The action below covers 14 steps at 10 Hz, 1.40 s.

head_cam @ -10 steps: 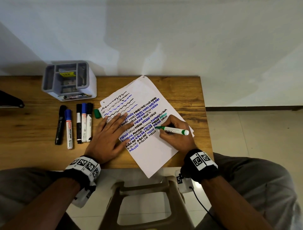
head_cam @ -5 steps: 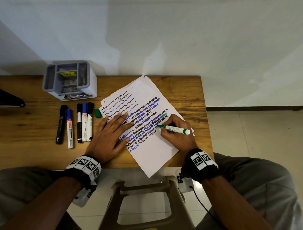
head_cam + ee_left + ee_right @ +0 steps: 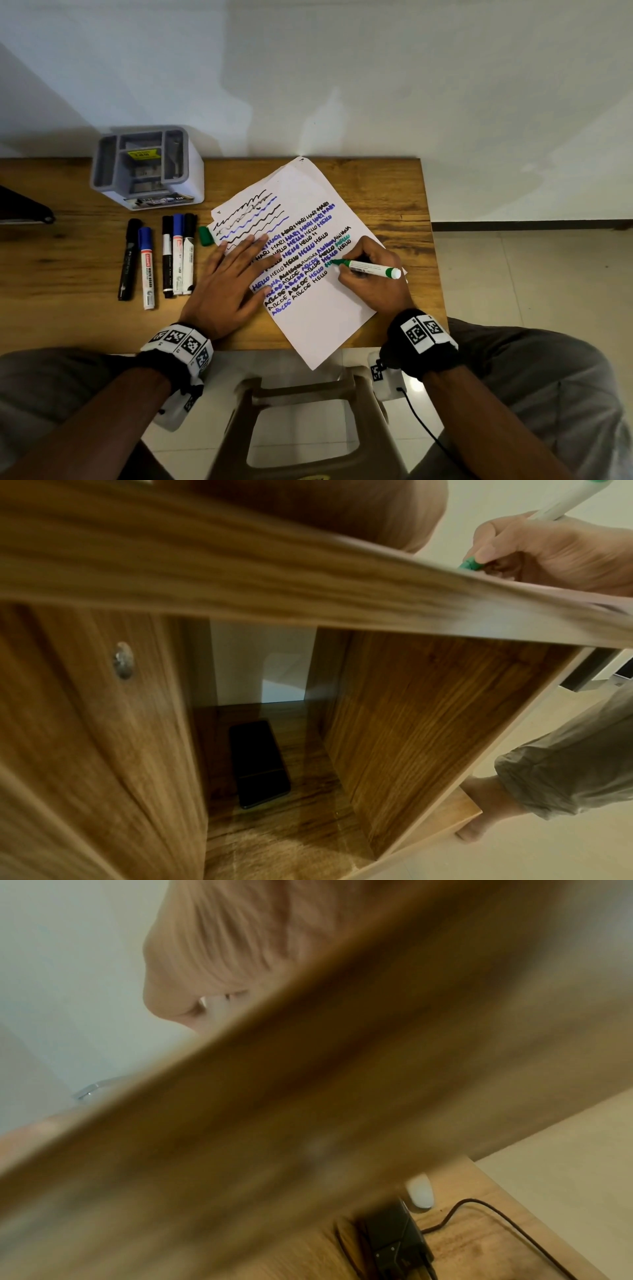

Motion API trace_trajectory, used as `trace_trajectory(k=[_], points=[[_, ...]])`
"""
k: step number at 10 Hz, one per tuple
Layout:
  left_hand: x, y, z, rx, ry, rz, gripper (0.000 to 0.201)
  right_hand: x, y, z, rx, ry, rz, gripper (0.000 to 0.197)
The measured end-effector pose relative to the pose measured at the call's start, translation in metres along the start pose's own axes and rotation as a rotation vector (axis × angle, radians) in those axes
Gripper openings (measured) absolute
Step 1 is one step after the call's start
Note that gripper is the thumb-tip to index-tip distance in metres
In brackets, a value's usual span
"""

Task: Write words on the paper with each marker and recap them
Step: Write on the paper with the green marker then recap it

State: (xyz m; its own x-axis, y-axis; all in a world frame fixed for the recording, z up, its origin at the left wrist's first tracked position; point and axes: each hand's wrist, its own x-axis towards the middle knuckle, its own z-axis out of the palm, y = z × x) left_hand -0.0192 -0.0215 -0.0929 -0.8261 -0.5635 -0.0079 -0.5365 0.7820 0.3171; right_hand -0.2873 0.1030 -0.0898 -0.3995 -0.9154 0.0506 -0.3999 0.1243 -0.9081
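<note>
the right hand (image 3: 371, 284) has its fingers clenched round one white green-tipped marker (image 3: 364, 268), tip on the one white sheet of paper (image 3: 318, 318) overhanging the wooden desk's (image 3: 68, 274) near edge. the left hand (image 3: 227, 286) lies flat, fingers released, pinning it; if it lifts, the sheet may slide and smear. farther left: five capped markers (image 3: 168, 257), one loose green cap (image 3: 206, 235).

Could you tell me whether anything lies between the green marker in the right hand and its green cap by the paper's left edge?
Yes. The left hand lies flat on the paper, directly between the green marker in the right hand and the green cap. Nothing else visible intervenes.
</note>
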Motion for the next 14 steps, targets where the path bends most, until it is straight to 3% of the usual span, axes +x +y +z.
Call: trace_trajectory(k=[14], points=[[0.0006, -0.0009, 0.0017, 0.012, 0.003, 0.0, 0.054, 0.0001, 0.0002, -0.0034, -0.047, 0.053, 0.024, 0.02]])
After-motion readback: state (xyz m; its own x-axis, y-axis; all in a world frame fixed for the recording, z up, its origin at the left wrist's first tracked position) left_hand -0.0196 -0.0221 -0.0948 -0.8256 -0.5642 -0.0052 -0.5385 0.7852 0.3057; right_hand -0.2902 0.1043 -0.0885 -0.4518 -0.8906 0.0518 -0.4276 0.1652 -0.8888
